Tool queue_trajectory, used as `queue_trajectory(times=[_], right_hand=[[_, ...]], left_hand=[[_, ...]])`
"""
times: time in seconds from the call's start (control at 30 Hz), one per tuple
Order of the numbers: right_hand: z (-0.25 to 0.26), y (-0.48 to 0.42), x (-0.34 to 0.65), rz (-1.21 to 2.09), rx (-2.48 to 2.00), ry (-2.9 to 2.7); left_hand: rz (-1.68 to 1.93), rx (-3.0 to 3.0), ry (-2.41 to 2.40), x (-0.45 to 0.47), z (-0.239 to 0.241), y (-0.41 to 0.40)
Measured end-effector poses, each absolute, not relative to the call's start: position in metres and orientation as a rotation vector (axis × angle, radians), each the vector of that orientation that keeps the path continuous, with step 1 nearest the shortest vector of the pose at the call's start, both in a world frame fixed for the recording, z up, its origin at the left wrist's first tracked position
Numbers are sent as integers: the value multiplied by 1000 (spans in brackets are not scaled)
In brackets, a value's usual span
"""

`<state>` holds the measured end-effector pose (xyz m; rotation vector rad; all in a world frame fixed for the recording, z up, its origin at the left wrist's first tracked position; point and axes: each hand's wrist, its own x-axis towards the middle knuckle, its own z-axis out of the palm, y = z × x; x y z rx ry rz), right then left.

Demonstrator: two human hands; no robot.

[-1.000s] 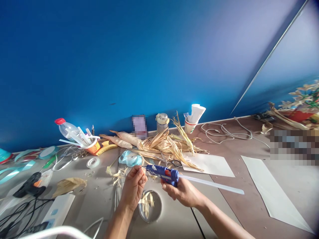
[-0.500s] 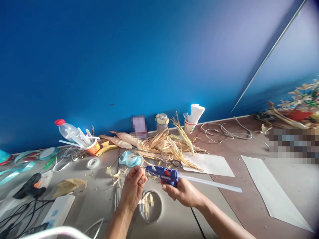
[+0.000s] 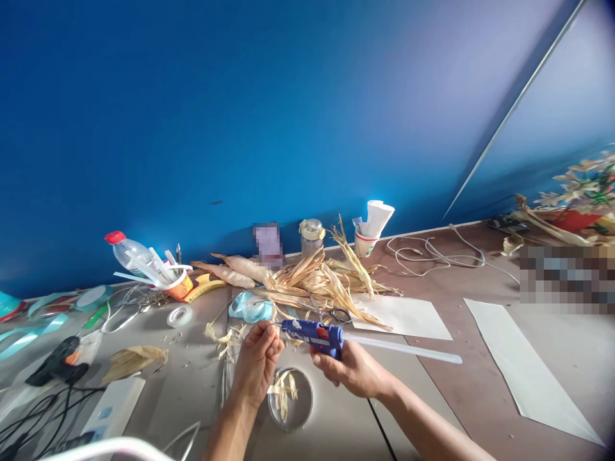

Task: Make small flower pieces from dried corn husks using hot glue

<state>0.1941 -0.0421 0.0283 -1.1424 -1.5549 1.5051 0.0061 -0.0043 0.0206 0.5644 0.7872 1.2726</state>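
My right grip (image 3: 359,370) wraps the glue gun (image 3: 305,333); beside its nozzle (image 3: 278,324) my left grip (image 3: 258,360) is pinched closed, contents too small to tell. I'd steady both, avoiding burns.

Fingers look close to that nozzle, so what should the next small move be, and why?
Probably ease the blue glue gun slightly back with the right grip: its nozzle points toward the pinching fingertips of the left grip, hardly any gap visible, and may be hot.
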Motion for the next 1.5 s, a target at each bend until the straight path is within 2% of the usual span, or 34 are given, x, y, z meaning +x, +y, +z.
queue_trajectory(times=[0.47,0.97,1.23,1.5], right_hand=[[35,-42,196,1651,-942,-1391],[34,-40,191,1522,-994,-1620],[22,-36,190,1609,-953,-1504],[20,-30,193,1589,-721,-1338]], left_hand=[[1267,584,798,6,20,-6],[1292,547,863,8,22,-7],[1207,506,754,6,25,-8],[1143,471,778,5,24,-8]])
